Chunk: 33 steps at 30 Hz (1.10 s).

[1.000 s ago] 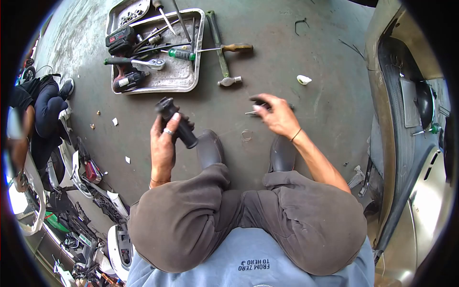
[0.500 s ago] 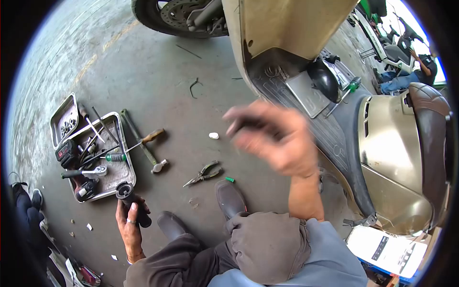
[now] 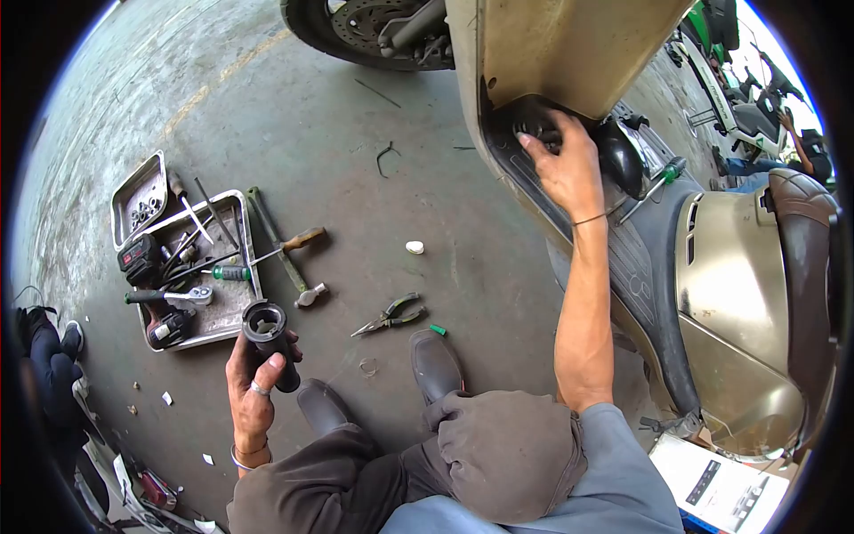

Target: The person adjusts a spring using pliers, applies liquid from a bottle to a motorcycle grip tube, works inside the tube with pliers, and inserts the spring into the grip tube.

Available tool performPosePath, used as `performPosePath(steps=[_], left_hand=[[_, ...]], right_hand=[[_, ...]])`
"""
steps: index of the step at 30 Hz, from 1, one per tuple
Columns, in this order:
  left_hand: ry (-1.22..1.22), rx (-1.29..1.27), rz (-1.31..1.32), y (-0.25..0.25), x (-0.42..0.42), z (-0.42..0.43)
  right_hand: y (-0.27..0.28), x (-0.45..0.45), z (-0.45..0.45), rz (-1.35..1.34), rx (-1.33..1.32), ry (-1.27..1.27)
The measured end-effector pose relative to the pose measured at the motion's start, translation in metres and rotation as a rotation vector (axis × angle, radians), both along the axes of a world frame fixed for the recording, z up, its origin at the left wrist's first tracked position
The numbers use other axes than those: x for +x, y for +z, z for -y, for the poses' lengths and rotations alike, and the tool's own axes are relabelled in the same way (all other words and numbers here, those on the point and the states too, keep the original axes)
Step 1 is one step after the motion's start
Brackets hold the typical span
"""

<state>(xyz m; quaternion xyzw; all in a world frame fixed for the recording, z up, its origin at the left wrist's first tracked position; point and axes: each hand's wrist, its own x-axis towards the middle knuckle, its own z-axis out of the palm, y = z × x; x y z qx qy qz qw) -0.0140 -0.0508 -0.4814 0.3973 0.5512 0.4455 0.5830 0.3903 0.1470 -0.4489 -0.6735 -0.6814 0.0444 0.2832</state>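
Note:
A black hollow cylinder point(image 3: 266, 327) is gripped in my left hand point(image 3: 253, 402), its open end tilted up toward the camera. My right hand point(image 3: 566, 169) reaches over the scooter's footboard point(image 3: 623, 258), thumb and fingers curled around something dark and blurred that I cannot make out. Just right of that hand lie a rounded black part point(image 3: 620, 158) and a green-handled screwdriver point(image 3: 673, 170). On the floor in front of my boots are pliers point(image 3: 391, 315), a small green piece point(image 3: 438, 329) and a thin wire ring point(image 3: 367, 366).
A metal tray point(image 3: 258, 276) holds a power drill, a ratchet and other tools. Beside it lie a hammer point(image 3: 283, 254) and a wooden-handled screwdriver point(image 3: 305, 238). The scooter's wheel point(image 3: 356, 31) stands ahead. Other people point(image 3: 40, 383) are at the far left and far right.
The view has turned to the right. My right hand has moved from above the pliers out to the footboard, while my left hand has kept the black cylinder.

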Motion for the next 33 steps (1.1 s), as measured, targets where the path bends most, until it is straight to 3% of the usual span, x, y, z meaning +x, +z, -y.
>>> performPosePath(steps=[2, 3, 5, 7, 11, 14, 17, 23, 29, 33], left_hand=[[0.022, 0.004, -0.005, -0.001, -0.001, 0.001], [0.045, -0.022, -0.019, -0.002, -0.003, 0.004], [0.063, -0.05, -0.013, -0.007, -0.007, 0.009], [0.092, -0.106, 0.004, -0.017, -0.009, 0.014], [0.065, -0.213, -0.092, -0.04, -0.011, 0.032], [0.054, -0.273, -0.108, -0.048, -0.014, 0.043], [0.018, -0.23, -0.279, -0.058, -0.018, 0.053], [-0.079, -0.239, -0.206, -0.053, -0.022, 0.057], [-0.127, -0.184, -0.022, -0.04, -0.017, 0.048], [-0.178, -0.125, -0.166, -0.037, -0.017, 0.047]], right_hand=[[0.005, -0.007, 0.012, -0.294, 0.092, 0.079], [0.005, -0.014, 0.019, -0.563, 0.042, 0.172], [0.016, -0.048, 0.049, -0.728, -0.074, 0.325], [-0.002, -0.073, 0.082, -0.804, -0.236, 0.48], [-0.089, -0.126, 0.157, -0.657, -0.663, 0.758], [-0.15, -0.139, 0.196, -0.68, -0.805, 0.72], [-0.172, -0.146, 0.209, -0.774, -0.867, 0.668], [-0.114, -0.165, 0.172, -1.097, -0.768, 0.634], [-0.051, -0.183, 0.135, -0.881, -0.714, 0.816], [-0.054, -0.193, 0.135, -0.834, -0.709, 0.823]])
